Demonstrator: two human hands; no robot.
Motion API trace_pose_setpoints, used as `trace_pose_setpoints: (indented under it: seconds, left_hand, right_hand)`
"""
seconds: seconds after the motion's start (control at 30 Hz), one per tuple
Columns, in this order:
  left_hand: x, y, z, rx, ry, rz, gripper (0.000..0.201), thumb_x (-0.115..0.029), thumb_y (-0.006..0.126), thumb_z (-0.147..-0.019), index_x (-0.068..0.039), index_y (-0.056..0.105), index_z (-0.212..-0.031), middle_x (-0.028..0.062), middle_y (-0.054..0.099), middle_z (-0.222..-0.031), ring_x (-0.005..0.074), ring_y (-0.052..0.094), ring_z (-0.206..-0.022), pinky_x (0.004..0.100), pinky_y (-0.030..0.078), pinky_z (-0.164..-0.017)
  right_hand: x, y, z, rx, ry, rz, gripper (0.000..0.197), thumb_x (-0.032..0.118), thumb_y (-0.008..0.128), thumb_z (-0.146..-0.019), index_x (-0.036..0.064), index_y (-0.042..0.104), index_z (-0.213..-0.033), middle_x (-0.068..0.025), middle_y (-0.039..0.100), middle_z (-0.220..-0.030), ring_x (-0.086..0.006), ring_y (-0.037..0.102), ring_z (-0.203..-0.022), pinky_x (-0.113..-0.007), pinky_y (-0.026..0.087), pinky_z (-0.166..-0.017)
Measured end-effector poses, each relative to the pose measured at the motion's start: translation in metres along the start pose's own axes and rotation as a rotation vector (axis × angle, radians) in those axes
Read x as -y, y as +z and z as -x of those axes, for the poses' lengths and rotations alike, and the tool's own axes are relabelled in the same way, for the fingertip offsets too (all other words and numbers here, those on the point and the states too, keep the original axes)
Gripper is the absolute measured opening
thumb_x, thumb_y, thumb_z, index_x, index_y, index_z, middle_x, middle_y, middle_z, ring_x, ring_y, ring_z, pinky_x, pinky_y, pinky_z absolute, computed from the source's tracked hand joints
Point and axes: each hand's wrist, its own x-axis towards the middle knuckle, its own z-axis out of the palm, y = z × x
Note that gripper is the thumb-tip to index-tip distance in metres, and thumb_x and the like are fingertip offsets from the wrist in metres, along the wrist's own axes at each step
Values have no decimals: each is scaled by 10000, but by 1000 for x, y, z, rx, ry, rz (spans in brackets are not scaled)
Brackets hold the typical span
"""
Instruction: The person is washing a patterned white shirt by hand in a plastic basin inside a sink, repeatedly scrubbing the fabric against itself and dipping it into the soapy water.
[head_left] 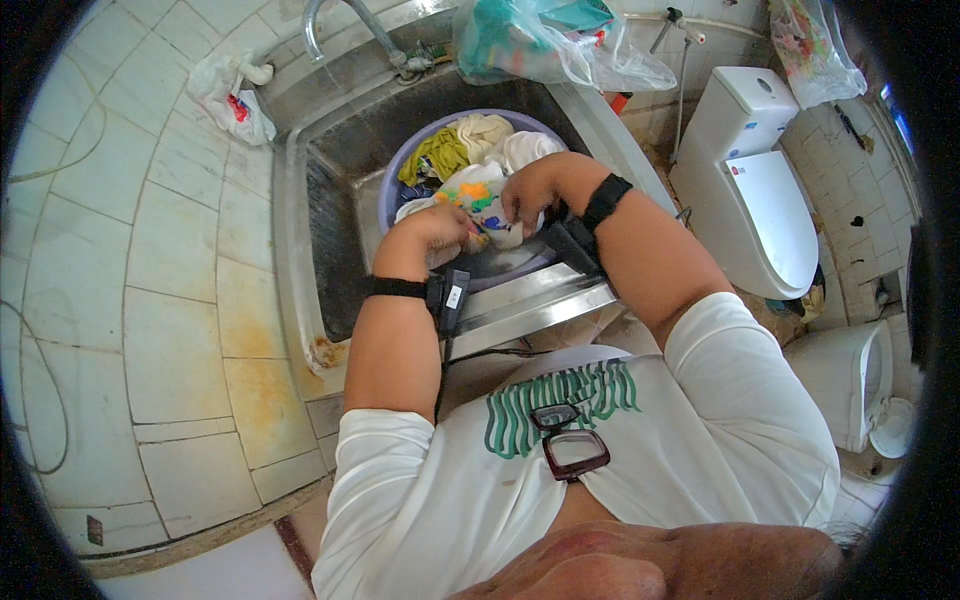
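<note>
A round lavender basin [388, 190] sits in a stainless steel sink and holds wet clothes. Both my hands grip a white cloth with orange, green and blue patches [484, 205] at the basin's near side. My left hand [440, 228] has its fingers closed on the cloth's left part. On the cloth's right part, my right hand [532, 190] is closed too, its fingertips partly hidden in the folds. Behind the cloth lie a yellow-green garment [436, 157], a cream cloth [482, 136] and a white cloth [530, 150].
The steel sink [296, 230] has a curved faucet [345, 30] at its back. A clear plastic bag with green contents [540, 40] rests on the back right rim, and a white bag [232, 98] hangs at the left wall. A toilet [765, 200] and a white bin [840, 385] stand at right.
</note>
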Motion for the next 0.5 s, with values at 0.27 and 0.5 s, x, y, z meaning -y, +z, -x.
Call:
trace_pose_setpoints:
  seconds: [0.27,0.5]
  left_hand:
    - [12,4,-21,125,36,-237,280,-236,620,-809,-106,644,-1056,26,642,-987,162,561,-851,304,447,-760]
    - [3,-2,-2,62,-38,-154,352,-242,705,-727,-103,636,-1042,72,647,-930,180,583,-845,322,460,-739]
  right_hand:
    - [-11,11,-26,-49,122,-13,591,278,714,-734,97,525,-1263,-76,575,-1214,-250,540,-1057,-380,418,-892]
    - [-16,11,-17,-124,145,-44,502,133,710,-657,39,593,-1136,-108,647,-973,-262,611,-775,-396,496,-672]
